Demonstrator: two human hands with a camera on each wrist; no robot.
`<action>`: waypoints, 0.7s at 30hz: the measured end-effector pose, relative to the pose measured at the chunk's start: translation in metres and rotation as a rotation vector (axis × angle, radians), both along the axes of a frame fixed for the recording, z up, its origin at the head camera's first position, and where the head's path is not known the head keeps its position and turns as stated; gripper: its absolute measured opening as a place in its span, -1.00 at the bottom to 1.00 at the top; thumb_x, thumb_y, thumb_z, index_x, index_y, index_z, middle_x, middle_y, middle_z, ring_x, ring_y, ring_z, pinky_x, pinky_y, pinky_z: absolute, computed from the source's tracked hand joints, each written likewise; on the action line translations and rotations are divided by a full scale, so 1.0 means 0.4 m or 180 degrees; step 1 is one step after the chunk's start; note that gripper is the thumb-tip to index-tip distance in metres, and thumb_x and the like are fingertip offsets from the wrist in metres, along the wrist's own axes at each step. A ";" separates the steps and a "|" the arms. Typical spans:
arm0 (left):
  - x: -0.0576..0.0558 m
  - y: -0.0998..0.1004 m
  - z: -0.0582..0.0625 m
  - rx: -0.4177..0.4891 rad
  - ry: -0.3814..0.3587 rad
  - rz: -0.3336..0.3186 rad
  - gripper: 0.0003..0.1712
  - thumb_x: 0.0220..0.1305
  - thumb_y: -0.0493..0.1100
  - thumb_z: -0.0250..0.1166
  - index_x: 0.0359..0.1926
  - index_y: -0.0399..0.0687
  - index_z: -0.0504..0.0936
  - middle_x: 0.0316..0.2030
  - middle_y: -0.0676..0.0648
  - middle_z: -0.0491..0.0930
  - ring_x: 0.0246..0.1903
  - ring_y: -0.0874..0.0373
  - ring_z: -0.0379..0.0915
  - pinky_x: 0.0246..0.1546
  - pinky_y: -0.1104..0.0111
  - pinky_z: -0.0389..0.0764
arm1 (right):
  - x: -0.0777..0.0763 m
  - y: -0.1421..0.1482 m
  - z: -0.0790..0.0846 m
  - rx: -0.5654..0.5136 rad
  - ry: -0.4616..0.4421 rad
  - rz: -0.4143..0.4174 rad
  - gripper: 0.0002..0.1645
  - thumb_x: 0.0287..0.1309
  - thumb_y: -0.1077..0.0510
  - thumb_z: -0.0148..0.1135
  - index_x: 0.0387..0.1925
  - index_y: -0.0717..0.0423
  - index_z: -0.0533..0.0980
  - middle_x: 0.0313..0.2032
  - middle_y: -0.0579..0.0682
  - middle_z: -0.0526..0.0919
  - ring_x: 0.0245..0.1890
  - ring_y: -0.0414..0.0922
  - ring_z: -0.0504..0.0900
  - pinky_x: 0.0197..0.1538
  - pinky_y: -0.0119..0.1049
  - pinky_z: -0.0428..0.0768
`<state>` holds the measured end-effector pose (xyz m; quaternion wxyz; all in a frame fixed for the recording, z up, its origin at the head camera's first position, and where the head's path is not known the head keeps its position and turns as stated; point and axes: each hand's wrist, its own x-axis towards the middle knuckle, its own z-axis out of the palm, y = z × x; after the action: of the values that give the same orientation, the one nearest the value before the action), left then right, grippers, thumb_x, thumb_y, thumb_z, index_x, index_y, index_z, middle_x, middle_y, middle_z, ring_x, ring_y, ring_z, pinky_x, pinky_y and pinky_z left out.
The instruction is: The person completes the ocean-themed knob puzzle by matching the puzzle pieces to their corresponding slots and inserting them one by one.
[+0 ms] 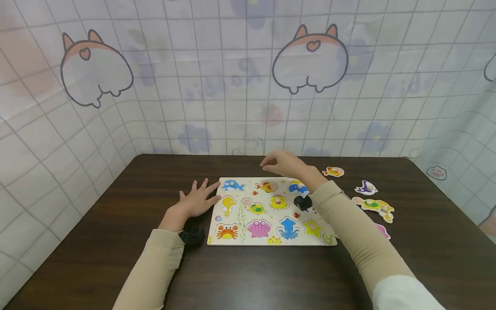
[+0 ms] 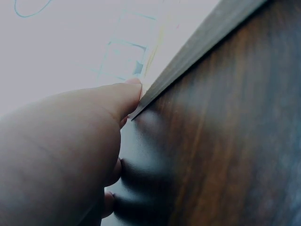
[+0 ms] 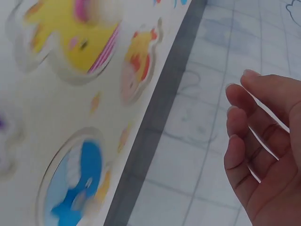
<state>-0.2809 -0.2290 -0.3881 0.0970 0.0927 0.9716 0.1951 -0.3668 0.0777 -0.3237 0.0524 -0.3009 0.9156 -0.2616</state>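
A pale puzzle board (image 1: 275,215) with sea animals lies flat on the table. My left hand (image 1: 191,203) rests with spread fingers at its left edge; in the left wrist view the thumb (image 2: 124,96) touches the board's side. Above the board's far edge hovers my right hand (image 1: 284,164), its fingers loosely bent and holding nothing, as the right wrist view also shows. Nearest below it are a red-and-yellow fish picture (image 1: 267,186) and a blue whale (image 3: 77,188) with a knob. A yellow octopus (image 1: 278,201) sits mid-board. My right forearm hides the board's right side.
Loose knobbed pieces lie right of the board: a small fish (image 1: 334,172), a purple piece (image 1: 366,187), a turtle (image 1: 371,204) against a yellow piece (image 1: 386,211), and a pink piece (image 1: 382,231) partly behind my sleeve. A patterned curtain (image 1: 240,107) surrounds the dark table (image 1: 248,275).
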 end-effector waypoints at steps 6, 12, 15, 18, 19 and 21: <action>-0.003 0.002 -0.007 0.0012 -0.0001 -0.0009 -0.24 0.61 0.23 -0.03 0.66 0.16 0.02 0.61 -0.32 -0.23 0.53 -0.44 -0.50 0.27 -0.53 -0.42 | 0.002 0.121 -0.015 -0.0178 0.0089 -0.0258 -0.67 0.48 0.14 0.21 0.12 0.24 0.66 0.06 0.15 0.70 0.09 0.11 0.64 0.16 0.05 0.59; -0.005 0.002 -0.005 -0.0023 0.0000 -0.0001 -0.24 0.61 0.23 -0.03 0.66 0.15 0.02 0.60 -0.32 -0.23 0.53 -0.44 -0.50 0.27 -0.53 -0.41 | -0.006 0.239 -0.011 -0.0258 0.0169 -0.0554 -0.62 0.49 0.14 0.20 0.16 0.30 0.62 0.07 0.25 0.68 0.01 0.15 0.64 0.08 0.09 0.61; -0.004 0.003 -0.003 -0.0024 -0.0007 0.0000 -0.24 0.61 0.23 -0.04 0.66 0.15 0.02 0.61 -0.32 -0.23 0.53 -0.44 -0.50 0.27 -0.54 -0.41 | -0.004 0.280 -0.004 -0.0283 0.0216 -0.0643 -0.63 0.49 0.14 0.20 0.14 0.32 0.63 0.06 0.27 0.67 -0.03 0.16 0.62 0.03 0.10 0.60; -0.004 0.003 -0.006 -0.0019 -0.0009 0.0007 -0.23 0.61 0.24 -0.04 0.66 0.15 0.02 0.61 -0.32 -0.23 0.53 -0.44 -0.51 0.27 -0.54 -0.41 | -0.004 0.311 -0.001 -0.0307 0.0206 -0.0734 -0.62 0.49 0.14 0.18 0.13 0.33 0.63 0.07 0.30 0.66 -0.02 0.19 0.60 0.04 0.13 0.58; -0.005 0.003 -0.006 -0.0019 -0.0009 0.0007 -0.23 0.61 0.24 -0.04 0.66 0.15 0.02 0.61 -0.32 -0.23 0.53 -0.44 -0.50 0.27 -0.54 -0.41 | -0.004 0.321 -0.002 -0.0310 0.0198 -0.0768 -0.62 0.50 0.13 0.18 0.14 0.34 0.62 0.08 0.31 0.65 0.00 0.20 0.59 0.06 0.14 0.57; -0.005 0.003 -0.008 -0.0016 -0.0012 0.0006 -0.23 0.61 0.24 -0.04 0.66 0.15 0.02 0.61 -0.32 -0.23 0.53 -0.44 -0.51 0.27 -0.54 -0.42 | -0.008 0.341 -0.009 -0.0321 0.0142 -0.0858 -0.59 0.51 0.13 0.17 0.17 0.35 0.60 0.12 0.34 0.62 0.05 0.23 0.58 0.11 0.17 0.56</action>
<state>-0.2829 -0.2277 -0.3911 0.0989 0.0912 0.9719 0.1930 -0.3701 0.2142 -0.3271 -0.0188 -0.1832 0.9343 -0.3052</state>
